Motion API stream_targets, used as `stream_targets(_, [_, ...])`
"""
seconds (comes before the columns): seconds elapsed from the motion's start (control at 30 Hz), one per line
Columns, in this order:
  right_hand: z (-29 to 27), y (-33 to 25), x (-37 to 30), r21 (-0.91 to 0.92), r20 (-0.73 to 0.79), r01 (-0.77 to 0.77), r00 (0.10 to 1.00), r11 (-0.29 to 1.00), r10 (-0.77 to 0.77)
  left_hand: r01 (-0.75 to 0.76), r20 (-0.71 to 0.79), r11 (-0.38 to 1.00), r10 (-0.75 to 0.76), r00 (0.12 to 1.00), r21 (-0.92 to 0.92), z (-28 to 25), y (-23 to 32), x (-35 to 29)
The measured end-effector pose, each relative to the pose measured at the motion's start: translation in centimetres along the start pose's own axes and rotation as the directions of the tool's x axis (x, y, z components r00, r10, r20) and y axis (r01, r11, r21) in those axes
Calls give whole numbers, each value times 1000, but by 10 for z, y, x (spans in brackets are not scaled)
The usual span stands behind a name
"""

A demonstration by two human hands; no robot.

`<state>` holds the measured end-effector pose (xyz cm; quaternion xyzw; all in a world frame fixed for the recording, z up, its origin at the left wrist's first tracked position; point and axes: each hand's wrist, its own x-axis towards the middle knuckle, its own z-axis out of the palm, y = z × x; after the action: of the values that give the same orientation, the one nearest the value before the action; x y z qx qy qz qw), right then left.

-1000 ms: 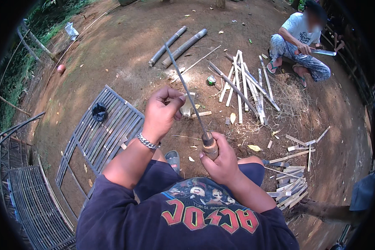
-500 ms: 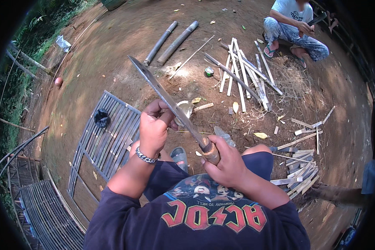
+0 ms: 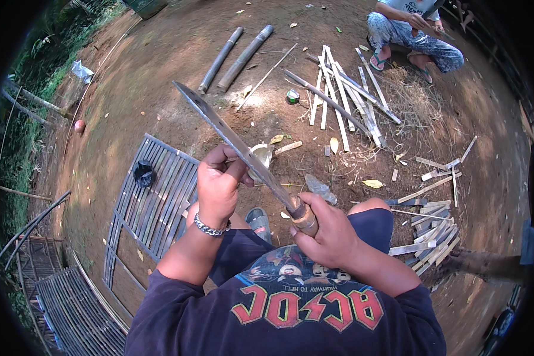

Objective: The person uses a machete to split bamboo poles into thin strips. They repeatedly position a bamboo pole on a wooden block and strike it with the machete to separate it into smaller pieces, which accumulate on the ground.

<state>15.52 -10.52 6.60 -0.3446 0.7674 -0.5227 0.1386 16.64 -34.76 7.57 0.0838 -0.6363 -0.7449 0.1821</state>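
Note:
A machete (image 3: 226, 130) with a long dark blade and a pale wooden handle slants up to the left in front of me. My right hand (image 3: 326, 228) is wrapped round its handle. Beside the blade's middle, my left hand (image 3: 216, 178) has its fingers curled together. The blade partly covers those fingertips, and whatever they pinch is hidden. Just past the blade, a pale curved piece (image 3: 263, 154) shows partly behind it. On the ground beyond my right hand lies a clear plastic piece (image 3: 320, 188).
A slatted bamboo panel (image 3: 160, 196) bearing a black plastic bag (image 3: 143, 173) lies at left. Bamboo strips (image 3: 341, 98) and two poles (image 3: 246, 56) lie ahead. Short split pieces (image 3: 433, 237) are piled by my right knee. A person (image 3: 415, 35) squats at the far right, holding a tool.
The view has shifted slightly. My hands keep nearly the same pose around the machete, whose blade leans a little further left. The other person's hands and tool have moved lower.

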Motion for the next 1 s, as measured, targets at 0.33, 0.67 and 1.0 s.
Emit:
stream_targets(0.33, [-2, -1, 1, -54, -6, 1, 1000, 999, -1, -31, -2, 999, 31, 1000, -29, 2, 0, -1])
stream_targets(0.67, [-6, -4, 10, -27, 27, -28, 999, 999, 29, -12, 27, 999, 11, 1000, 39, -7, 1, 7])
stream_targets(1.0, [2, -6, 29, -35, -28, 20, 999, 999, -21, -761, -7, 538, 818, 575, 362, -15, 93, 78])
